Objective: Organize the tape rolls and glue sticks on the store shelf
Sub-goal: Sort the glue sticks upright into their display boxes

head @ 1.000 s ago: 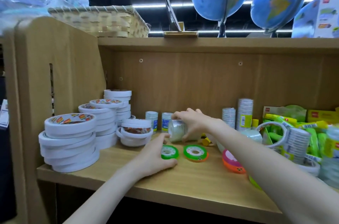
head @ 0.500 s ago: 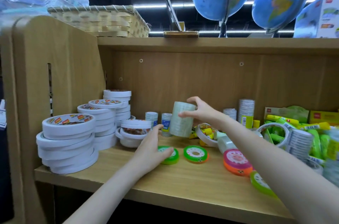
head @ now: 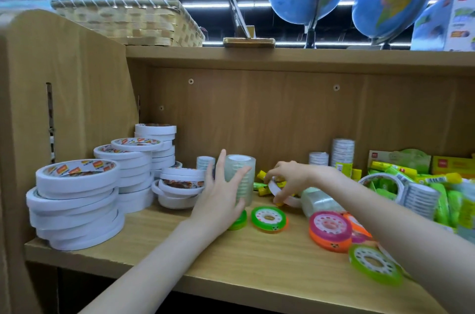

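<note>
Tape stack (head: 240,180) half-hidden behind left hand (head: 221,195).

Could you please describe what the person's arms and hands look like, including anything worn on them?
Both forearms are bare up to the frame edge: no sleeves or cuffs show. The left hand and right hand wear no gloves, and no rings, watch or bracelets are visible on the fingers or wrists. The arms look slender. Fingernail detail is too small to tell.
</note>
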Demonstrator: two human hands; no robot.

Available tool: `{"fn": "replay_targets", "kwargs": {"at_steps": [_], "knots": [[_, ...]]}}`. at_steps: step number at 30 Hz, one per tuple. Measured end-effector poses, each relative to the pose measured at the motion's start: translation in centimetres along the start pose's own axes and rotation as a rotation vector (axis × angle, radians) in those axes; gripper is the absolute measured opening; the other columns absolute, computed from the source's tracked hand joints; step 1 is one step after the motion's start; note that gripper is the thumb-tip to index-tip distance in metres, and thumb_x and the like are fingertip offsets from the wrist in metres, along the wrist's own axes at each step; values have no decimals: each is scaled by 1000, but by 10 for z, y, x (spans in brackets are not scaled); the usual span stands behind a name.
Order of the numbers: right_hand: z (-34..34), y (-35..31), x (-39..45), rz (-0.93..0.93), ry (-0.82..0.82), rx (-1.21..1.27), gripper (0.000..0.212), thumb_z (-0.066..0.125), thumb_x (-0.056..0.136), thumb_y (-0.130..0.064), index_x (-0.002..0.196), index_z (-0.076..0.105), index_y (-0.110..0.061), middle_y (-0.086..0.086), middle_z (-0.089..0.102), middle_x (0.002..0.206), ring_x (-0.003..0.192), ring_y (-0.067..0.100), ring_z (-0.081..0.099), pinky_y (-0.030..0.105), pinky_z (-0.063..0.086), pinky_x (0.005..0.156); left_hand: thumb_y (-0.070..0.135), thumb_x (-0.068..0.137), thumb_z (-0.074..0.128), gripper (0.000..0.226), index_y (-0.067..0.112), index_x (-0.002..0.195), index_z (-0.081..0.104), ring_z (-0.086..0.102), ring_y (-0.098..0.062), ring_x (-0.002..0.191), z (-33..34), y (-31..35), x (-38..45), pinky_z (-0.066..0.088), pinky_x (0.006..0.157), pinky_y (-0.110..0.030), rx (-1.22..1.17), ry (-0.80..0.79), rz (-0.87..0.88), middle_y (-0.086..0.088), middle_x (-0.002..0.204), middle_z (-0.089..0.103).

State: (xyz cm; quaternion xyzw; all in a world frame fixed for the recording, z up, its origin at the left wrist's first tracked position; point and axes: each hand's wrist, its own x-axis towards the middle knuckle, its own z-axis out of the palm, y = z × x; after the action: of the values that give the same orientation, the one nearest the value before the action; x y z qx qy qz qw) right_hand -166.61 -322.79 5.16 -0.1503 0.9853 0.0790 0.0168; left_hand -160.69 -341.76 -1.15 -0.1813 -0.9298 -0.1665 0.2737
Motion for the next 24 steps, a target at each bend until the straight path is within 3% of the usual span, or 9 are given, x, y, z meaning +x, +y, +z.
{"fn": "replay_targets", "kwargs": {"at_steps": [3,6,8,9,11,14,18,21,24], "knots": [[2,-3,2,-25,101,34,56,72,75,-27,126,51,-22,8,46,122,110,26,47,39,48,90,20,93,47,63,42,144,16,-9,-30,143,-2,1,1,31,110,-42,51,9,16,0,153,-23],[-11,1,-3,-48,441,190,36,67,77,-14,112,61,-12,7,57,115,105,21,53,21,38,80,19,94,43,61,40,144,15,-5,-28,144,-4,-1,0,32,108,-39,94,44,23,1,156,-14],[-26,3,-16,-53,633,341,27,66,75,-11,102,66,-15,2,62,105,88,14,51,19,31,69,21,94,42,60,37,145,14,-1,-26,144,-2,-4,0,23,112,-40,175,84,30,0,157,-4],[-34,4,-25,-79,654,402,26,67,75,-10,100,66,-17,-1,63,98,78,11,49,19,32,66,22,93,43,60,36,145,16,4,-27,144,-1,-6,1,16,114,-41,237,113,40,-3,157,3],[-45,0,-43,-164,565,396,27,68,75,-10,99,65,-22,-14,61,85,69,2,49,13,37,61,22,84,58,62,30,141,35,25,-32,139,-1,-9,2,15,114,-45,335,175,55,-11,152,27],[-43,-15,-60,-291,337,272,29,64,77,-7,101,65,-24,-23,59,83,69,-13,54,5,39,64,13,48,80,66,20,112,65,59,-40,106,5,-13,4,33,100,-50,358,276,67,-17,118,62],[-27,-25,-61,-344,104,276,36,65,83,-16,118,57,-23,-15,60,110,77,-17,56,10,45,76,10,44,80,64,17,106,68,61,-42,100,5,-11,3,44,90,-57,372,273,80,-19,112,65],[-24,-10,-63,-278,123,377,36,66,85,-26,119,55,-24,-11,57,117,93,5,62,29,53,83,12,47,79,61,17,107,68,61,-41,101,6,-12,1,44,89,-57,377,252,76,-20,115,63],[-26,13,-70,-218,191,364,20,64,86,-19,106,61,-23,-6,66,106,91,11,64,27,52,82,17,57,64,50,18,106,68,62,-40,100,7,-13,0,46,87,-56,343,243,76,-20,116,63]]}}
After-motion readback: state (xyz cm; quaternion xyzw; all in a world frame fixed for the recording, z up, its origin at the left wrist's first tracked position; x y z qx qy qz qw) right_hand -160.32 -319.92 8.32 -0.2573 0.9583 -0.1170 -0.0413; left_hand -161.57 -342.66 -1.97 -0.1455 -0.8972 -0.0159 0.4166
